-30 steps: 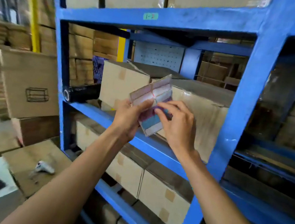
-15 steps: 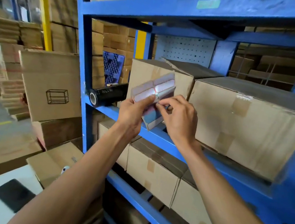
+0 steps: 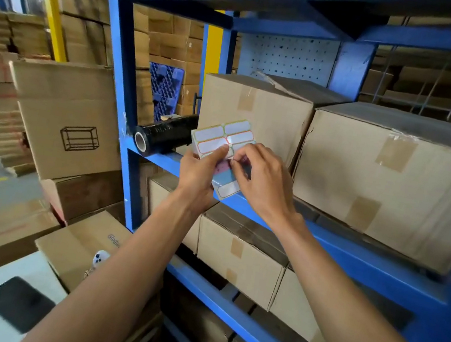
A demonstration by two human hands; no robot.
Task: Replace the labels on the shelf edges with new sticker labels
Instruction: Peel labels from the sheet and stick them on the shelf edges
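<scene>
We hold the sticker sheet (image 3: 221,139) up in front of the shelf edge (image 3: 355,249), just before the left carton (image 3: 254,109). Our left hand (image 3: 198,170) pinches it, thumb on the face. Our right hand (image 3: 265,178) has its fingertips curled onto the sheet's middle, seemingly picking at one label's corner; whether it has lifted we cannot tell. The risk: a hurried peel could tear or curl the sticker, or fold the loosely held sheet. To the left lies a black film roll (image 3: 164,134).
</scene>
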